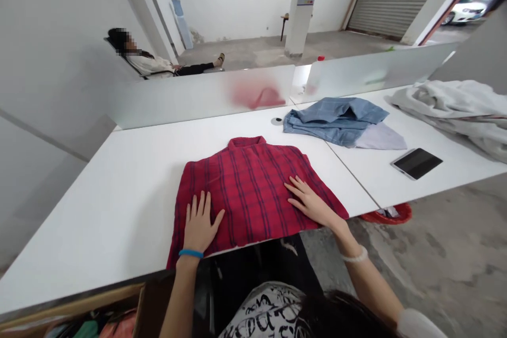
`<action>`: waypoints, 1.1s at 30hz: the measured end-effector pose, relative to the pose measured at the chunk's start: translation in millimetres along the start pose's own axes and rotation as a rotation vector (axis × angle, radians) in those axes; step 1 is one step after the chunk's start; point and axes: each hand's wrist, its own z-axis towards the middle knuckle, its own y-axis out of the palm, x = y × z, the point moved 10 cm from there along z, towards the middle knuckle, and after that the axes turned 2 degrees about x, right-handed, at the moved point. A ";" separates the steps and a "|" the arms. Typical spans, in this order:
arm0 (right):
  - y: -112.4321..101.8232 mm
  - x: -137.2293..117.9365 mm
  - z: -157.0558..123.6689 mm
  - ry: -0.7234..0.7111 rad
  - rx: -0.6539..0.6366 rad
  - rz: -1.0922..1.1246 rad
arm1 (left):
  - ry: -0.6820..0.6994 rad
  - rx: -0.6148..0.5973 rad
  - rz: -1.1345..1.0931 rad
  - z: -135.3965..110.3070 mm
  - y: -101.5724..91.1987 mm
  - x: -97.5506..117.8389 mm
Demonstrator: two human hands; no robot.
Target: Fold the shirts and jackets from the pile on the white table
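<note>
Red plaid shirt (249,190) lies flat on the white table (99,211), left hand (200,222) spread open on it, right hand (311,202) open, fingers angled inward, gripping nothing.

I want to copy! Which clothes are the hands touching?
The red plaid flannel shirt, under the left hand and right hand; the blue denim garment and grey cloth heap lie farther away, untouched.

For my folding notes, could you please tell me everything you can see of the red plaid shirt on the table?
The red plaid shirt is a soft-looking woven cloth, crimson with dark blue checks. It lies flat, folded into a rough block with no sleeves showing, its collar at the far side. It rests on the white table and hangs slightly over the near edge. The left hand presses flat on it, and the right hand lies on its right part.
</note>
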 end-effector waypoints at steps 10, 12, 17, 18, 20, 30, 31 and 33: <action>-4.1 67.1 -143.2 0.728 0.434 0.774 | 0.314 -0.061 0.023 108.9 -4.5 130.0; 14.7 61.1 -132.8 0.706 0.317 0.812 | 0.248 -0.138 0.021 138.0 26.8 145.1; 18.2 52.1 -116.5 0.681 0.356 0.907 | 0.118 -0.271 0.058 166.0 85.5 141.7; 16.3 52.4 -115.8 0.687 0.384 0.930 | 0.132 -0.269 0.063 166.7 88.2 140.1; 16.1 52.9 -113.0 0.706 0.396 0.954 | 0.155 -0.262 0.058 166.5 88.7 137.0; -16.9 37.4 -77.2 0.557 0.663 0.494 | 0.151 -0.145 0.072 161.0 65.1 129.7; -17.7 37.2 -77.1 0.556 0.732 0.515 | 0.122 -0.164 0.057 159.1 67.6 124.2; -10.7 37.6 -71.7 0.550 0.797 0.618 | 0.072 -0.217 0.004 154.9 75.4 114.9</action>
